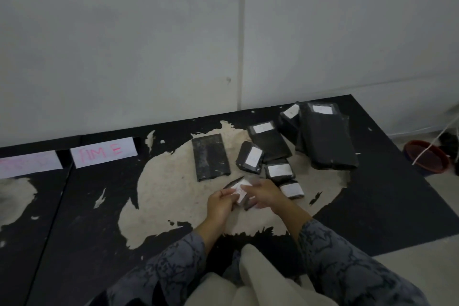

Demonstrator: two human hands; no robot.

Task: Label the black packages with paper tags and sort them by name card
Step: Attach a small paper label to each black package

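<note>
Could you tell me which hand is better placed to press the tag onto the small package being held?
Probably the right hand: it lies over the paper tag, while the left hand grips the small package.

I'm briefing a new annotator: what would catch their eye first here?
Both hands, left hand and right hand, hold a small black package with a white paper tag at centre. Behind them lies a cluster of tagged black packages; a pink-lettered name card stands far left.
</note>
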